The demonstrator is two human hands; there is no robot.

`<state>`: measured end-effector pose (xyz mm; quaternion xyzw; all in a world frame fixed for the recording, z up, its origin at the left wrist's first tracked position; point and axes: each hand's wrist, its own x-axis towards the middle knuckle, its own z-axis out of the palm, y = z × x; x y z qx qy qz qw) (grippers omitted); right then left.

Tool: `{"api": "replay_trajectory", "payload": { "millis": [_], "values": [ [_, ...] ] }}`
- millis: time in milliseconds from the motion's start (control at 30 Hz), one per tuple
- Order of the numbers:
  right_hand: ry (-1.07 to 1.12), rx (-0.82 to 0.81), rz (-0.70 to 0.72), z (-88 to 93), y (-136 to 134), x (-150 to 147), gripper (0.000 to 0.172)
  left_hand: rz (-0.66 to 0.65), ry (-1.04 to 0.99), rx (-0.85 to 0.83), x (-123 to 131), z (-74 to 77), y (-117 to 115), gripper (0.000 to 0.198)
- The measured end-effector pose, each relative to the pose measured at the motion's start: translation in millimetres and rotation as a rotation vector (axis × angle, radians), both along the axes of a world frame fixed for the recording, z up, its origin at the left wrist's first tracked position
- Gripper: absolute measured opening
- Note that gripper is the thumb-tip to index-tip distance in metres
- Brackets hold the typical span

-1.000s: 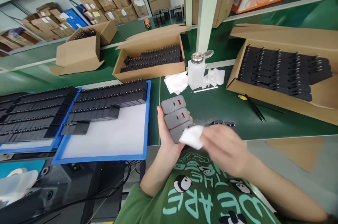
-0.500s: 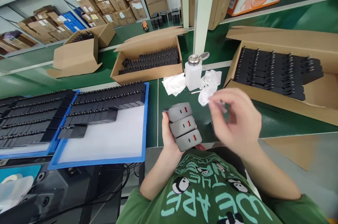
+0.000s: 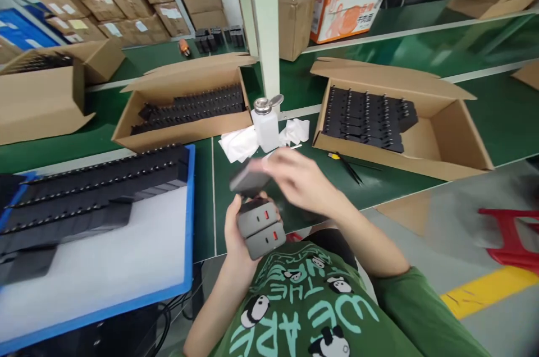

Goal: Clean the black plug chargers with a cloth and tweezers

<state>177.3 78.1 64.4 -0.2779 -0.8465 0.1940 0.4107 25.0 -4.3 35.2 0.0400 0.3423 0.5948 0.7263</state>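
Observation:
Two grey chargers (image 3: 261, 229), stacked against each other, are gripped in my left hand (image 3: 234, 229); a small dark port and a red port show on each. Just above them my right hand (image 3: 298, 180) is closed on a third grey charger (image 3: 249, 177), which is tilted and blurred by motion. Behind this charger stands a white pump bottle (image 3: 266, 128) with its metal lid flipped up. Crumpled white wipes (image 3: 240, 143) lie at both sides of the bottle.
At the left, a blue-rimmed tray (image 3: 190, 216) holds rows of black chargers. Open cardboard boxes (image 3: 185, 133) of chargers stand behind and at the right. Black tweezers (image 3: 348, 167) lie before the right box (image 3: 421, 163). A pale post (image 3: 265, 37) rises behind the bottle.
My right hand has let go of the white wipe and taken the top charger from my left hand's three. The camera view has turned to the right.

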Motion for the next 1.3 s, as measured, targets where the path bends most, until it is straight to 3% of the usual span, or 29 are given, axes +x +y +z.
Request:
{"api": "replay_trajectory", "payload": {
  "millis": [67, 133, 300, 433, 533, 633, 733, 833, 933, 1067, 1200, 1300],
  "values": [
    [0.025, -0.091, -0.210, -17.4, 17, 17, 0.029, -0.062, 0.013, 0.001, -3, -0.6, 4, 0.036],
    [0.009, -0.133, -0.315, -35.7, 29, 37, 0.022, -0.053, 0.047, -0.016, -5, -4.6, 11, 0.034],
    [-0.120, -0.214, -0.426, -71.8, 28, 89, 0.020, -0.006, 0.058, -0.113, -14, -24.1, 23, 0.032],
    [-0.266, -0.232, -0.407, -72.9, 29, 107, 0.022, 0.025, 0.050, -0.146, -23, -32.2, 17, 0.036],
    [-0.361, -0.204, -0.261, -57.0, 44, 71, 0.029, 0.041, 0.057, -0.152, -27, -32.1, 9, 0.040],
    [-0.474, -0.207, 0.061, -44.3, 68, -2, 0.035, 0.023, 0.086, -0.143, -28, -30.9, -1, 0.045],
    [-0.580, -0.235, 0.298, -44.7, 96, -75, 0.054, -0.018, 0.113, -0.125, -30, -31.2, -10, 0.051],
    [-0.635, -0.267, 0.378, -48.3, 114, -112, 0.047, -0.045, 0.103, -0.094, -37, -33.5, -17, 0.053],
    [-0.585, -0.303, 0.435, -39.2, 111, -105, 0.046, -0.072, 0.052, -0.059, -44, -36.2, -19, 0.057],
    [-0.411, -0.383, 0.597, -7.5, 77, -56, 0.058, -0.143, -0.046, 0.005, -45, -38.0, -15, 0.069],
    [-0.160, -0.587, 0.852, 17.6, 45, -12, 0.058, -0.297, -0.136, 0.035, -30, -38.5, -9, 0.077],
    [-0.059, -0.623, 0.881, 23.9, 33, 6, 0.054, -0.417, -0.188, 0.030, -17, -38.3, -6, 0.080]
  ]
}}
